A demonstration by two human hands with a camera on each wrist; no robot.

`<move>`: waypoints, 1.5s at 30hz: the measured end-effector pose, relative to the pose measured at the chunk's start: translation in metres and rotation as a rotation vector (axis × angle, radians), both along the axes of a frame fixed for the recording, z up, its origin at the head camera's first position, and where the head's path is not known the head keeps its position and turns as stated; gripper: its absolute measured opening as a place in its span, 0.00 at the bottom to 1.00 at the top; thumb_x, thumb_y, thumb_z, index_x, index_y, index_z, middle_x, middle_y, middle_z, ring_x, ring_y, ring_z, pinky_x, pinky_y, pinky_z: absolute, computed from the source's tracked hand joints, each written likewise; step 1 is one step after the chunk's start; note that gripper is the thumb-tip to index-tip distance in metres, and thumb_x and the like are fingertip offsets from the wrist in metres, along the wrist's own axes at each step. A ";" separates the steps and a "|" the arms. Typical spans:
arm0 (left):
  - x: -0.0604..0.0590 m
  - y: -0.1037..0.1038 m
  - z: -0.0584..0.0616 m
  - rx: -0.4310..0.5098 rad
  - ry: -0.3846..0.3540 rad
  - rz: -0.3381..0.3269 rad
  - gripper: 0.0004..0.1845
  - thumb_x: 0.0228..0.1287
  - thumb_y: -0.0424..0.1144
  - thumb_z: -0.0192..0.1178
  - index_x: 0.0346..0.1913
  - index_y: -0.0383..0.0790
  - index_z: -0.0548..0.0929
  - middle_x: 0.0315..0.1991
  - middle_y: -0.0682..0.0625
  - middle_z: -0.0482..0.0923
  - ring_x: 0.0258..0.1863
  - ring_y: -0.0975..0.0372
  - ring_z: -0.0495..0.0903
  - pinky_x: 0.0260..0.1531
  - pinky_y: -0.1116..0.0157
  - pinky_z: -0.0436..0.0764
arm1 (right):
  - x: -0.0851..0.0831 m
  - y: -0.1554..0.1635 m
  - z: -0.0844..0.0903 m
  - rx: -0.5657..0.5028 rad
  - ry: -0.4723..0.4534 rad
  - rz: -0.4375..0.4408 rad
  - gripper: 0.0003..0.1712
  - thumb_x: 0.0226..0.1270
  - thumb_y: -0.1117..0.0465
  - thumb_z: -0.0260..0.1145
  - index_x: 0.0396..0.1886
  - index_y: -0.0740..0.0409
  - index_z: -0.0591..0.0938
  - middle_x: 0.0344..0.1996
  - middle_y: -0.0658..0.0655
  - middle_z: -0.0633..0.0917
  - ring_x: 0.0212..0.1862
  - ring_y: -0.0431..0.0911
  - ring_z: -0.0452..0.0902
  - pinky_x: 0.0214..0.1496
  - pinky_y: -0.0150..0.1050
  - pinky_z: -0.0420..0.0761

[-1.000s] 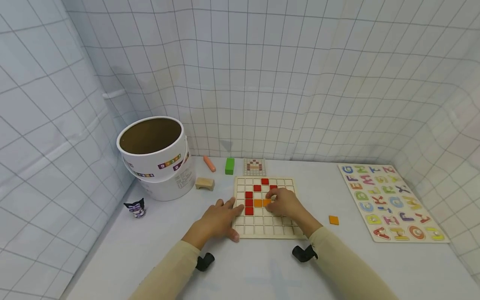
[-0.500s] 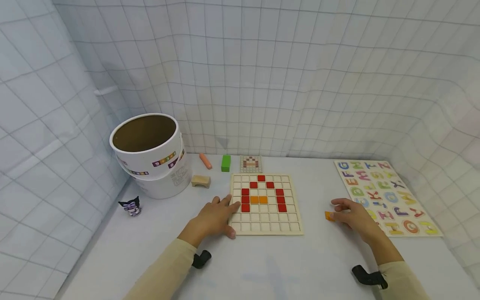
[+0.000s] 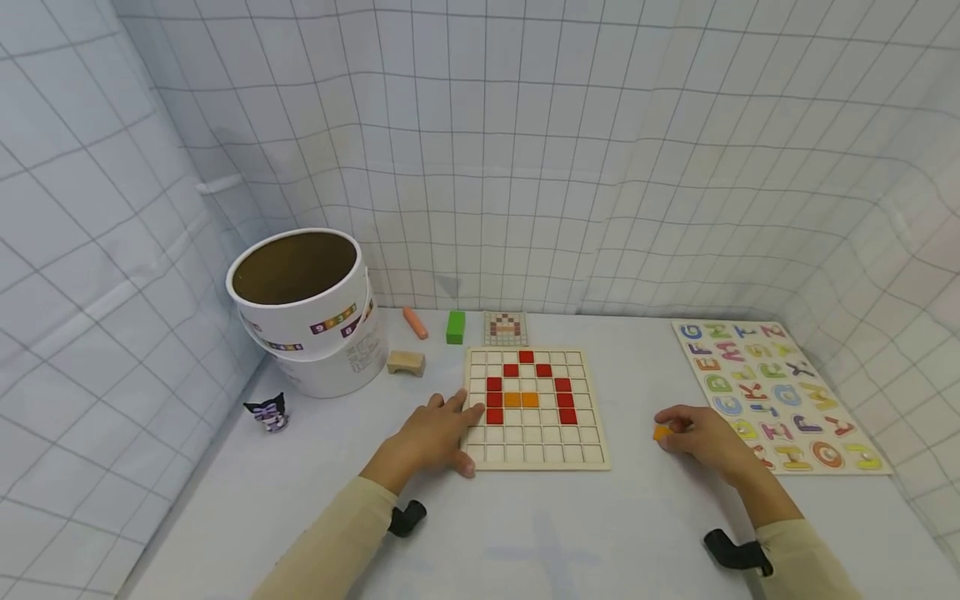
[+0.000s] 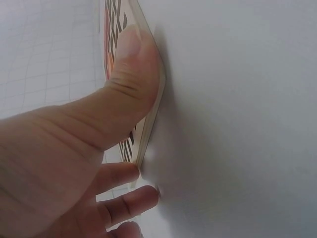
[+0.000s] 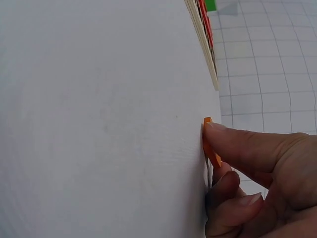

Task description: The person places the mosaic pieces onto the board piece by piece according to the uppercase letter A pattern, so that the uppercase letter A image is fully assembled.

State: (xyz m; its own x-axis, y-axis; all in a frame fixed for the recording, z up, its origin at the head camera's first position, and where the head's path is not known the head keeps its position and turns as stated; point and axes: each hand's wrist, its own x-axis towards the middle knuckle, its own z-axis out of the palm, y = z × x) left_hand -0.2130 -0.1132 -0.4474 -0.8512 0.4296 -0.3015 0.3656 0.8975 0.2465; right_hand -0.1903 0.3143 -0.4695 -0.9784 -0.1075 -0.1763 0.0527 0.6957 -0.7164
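Note:
A wooden grid board (image 3: pixel 532 454) lies on the table, bearing several red tiles (image 3: pixel 566 400) in an arch. Two orange tiles (image 3: pixel 521 400) sit side by side inside that arch. My left hand (image 3: pixel 427 433) rests at the board's left edge with its fingers spread; in the left wrist view the thumb (image 4: pixel 136 69) lies over the rim. To the right of the board, my right hand (image 3: pixel 708 442) pinches a loose orange tile (image 5: pixel 212 144) between thumb and finger. That tile stands tilted at the table surface, partly covered by the fingers.
A pattern card (image 3: pixel 506 329) lies behind the board, beside a green block (image 3: pixel 456 327), a pink stick (image 3: pixel 415 322) and a wooden arch block (image 3: pixel 406 363). The white bucket (image 3: pixel 322 317) and a small figurine (image 3: pixel 270 412) stand left. An alphabet board (image 3: pixel 780 400) lies right.
My right hand has left the grid board, moved right to the loose orange tile and taken hold of it. My left hand has stayed at the board's edge.

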 end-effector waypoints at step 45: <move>0.002 -0.001 -0.005 0.014 0.015 0.003 0.53 0.46 0.56 0.78 0.77 0.51 0.67 0.80 0.41 0.56 0.69 0.43 0.64 0.66 0.44 0.69 | -0.065 -0.158 -0.001 0.126 0.101 0.160 0.12 0.64 0.59 0.73 0.47 0.55 0.86 0.26 0.51 0.78 0.31 0.46 0.72 0.34 0.40 0.70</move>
